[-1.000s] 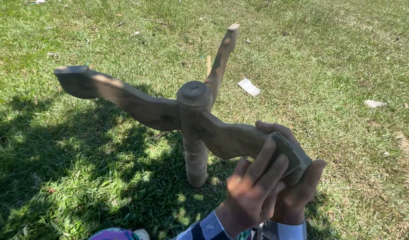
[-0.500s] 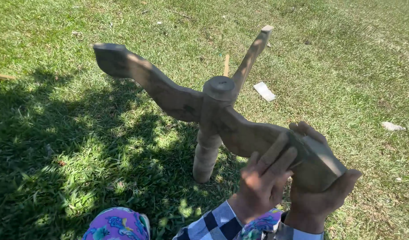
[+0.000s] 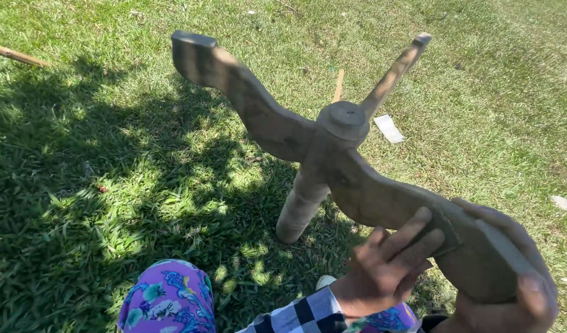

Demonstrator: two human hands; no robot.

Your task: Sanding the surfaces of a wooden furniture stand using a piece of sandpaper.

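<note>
A weathered wooden piece with three curved arms joined at a round hub [image 3: 342,120] stands on a thick post [image 3: 302,206] in the grass. One arm [image 3: 234,80] reaches to the far left, and a thinner one [image 3: 394,71] points away to the upper right. The third arm [image 3: 382,197] comes toward me. My left hand [image 3: 388,265] lies against this near arm with its fingers spread over the side. My right hand [image 3: 517,290] wraps around the arm's outer end from below and behind.
Sunlit lawn with a large shadow on the left. A white scrap [image 3: 388,128] and a short stick [image 3: 337,85] lie beyond the hub, and another stick [image 3: 15,54] lies at the upper left. My knee in purple floral cloth [image 3: 169,299] is at the bottom. A pale scrap [image 3: 564,202] lies at the right.
The wooden piece now sits further right and larger in view. My hands have stayed on the near arm and moved with it toward the lower right. My knee has come into view.
</note>
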